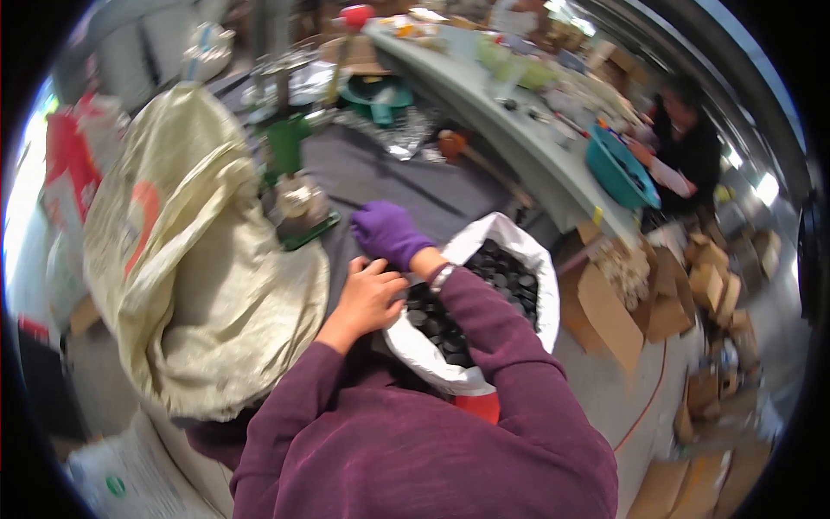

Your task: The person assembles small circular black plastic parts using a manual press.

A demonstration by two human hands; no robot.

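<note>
My left hand is bare and rests with curled fingers at the near rim of a white sack full of black round caps. My right hand wears a purple glove and hovers closed just beyond the left hand, above a dark work surface. Whether either hand holds a cap is hidden. Both forearms are in purple sleeves.
A large cream woven sack slumps at my left. A green press-like tool stands ahead. A long grey counter runs to the right, where another person works by a teal basin. Cardboard boxes lie at right.
</note>
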